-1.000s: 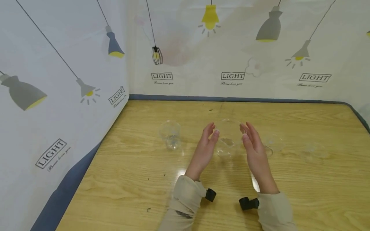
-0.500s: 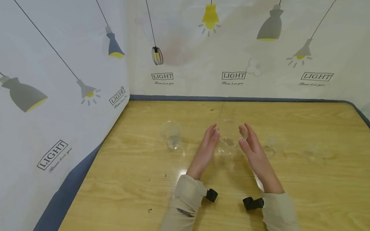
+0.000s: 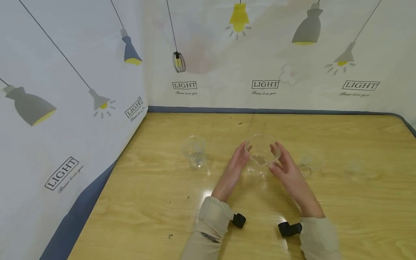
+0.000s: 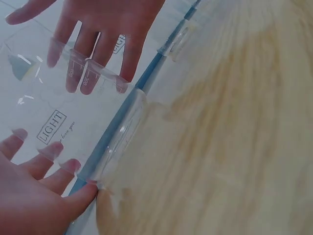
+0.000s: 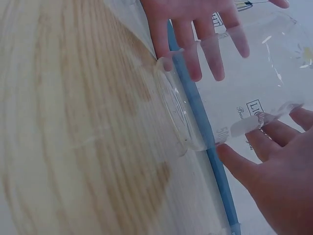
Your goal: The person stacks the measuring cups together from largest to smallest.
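A large clear beaker (image 3: 262, 150) with white volume marks stands between my two hands at the middle of the table. My left hand (image 3: 231, 169) holds its left side, the thumb in front and the fingers round the glass. From the right, my right hand (image 3: 290, 175) grips the opposite wall, thumb low and fingers behind. In the left wrist view, fingers of both hands show through the beaker (image 4: 58, 105). The right wrist view has the right thumb near the base of the beaker (image 5: 215, 105), whose bottom is close over the wooden table.
Clear glassware (image 3: 194, 146) stands left of the hands. To the right are another clear vessel (image 3: 312, 160) and a fainter transparent one (image 3: 354, 169). The wooden table (image 3: 146, 202) meets a printed curtain (image 3: 221, 65) at its back and left edges.
Both hands have closed in on the beaker's sides; the right fingers and thumb now lie against its wall instead of standing apart. The view has shifted slightly.
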Tool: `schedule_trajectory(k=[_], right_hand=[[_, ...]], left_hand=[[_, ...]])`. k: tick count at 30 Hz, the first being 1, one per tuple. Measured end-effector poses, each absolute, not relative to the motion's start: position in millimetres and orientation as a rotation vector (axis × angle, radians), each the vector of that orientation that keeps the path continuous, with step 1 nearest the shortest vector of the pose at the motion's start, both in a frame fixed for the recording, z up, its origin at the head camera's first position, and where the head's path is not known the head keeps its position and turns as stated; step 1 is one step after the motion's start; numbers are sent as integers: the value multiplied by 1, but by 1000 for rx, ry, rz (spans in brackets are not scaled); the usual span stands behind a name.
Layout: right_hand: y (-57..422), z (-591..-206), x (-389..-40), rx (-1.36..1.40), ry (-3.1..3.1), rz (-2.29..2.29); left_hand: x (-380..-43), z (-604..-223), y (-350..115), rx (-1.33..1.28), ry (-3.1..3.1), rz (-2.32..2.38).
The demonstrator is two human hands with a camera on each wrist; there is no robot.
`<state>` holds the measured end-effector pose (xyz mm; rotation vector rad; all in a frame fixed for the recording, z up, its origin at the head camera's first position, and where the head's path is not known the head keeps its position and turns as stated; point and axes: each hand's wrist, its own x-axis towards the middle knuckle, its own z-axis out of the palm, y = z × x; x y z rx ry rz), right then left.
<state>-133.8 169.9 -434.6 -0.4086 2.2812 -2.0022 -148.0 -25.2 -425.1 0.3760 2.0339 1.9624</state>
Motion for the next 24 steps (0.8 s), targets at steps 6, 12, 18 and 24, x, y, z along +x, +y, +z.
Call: schedule_trajectory(k=[6,12,18,24], right_hand=[[171,-438,-136,-371,2277,-1994],[171,-439,-137,-343,2296,-1994],[170,-435,-137,-357,2300,-1982],[169,-438,-140,-363,2343,-1945]], left_hand=[[-152,-434,-27,463,1990,1956],[-155,-439,-27,506,1947,1971],[-154,-443,-27,507,1921,2007],[-155,-447,-28,531,1891,2061]])
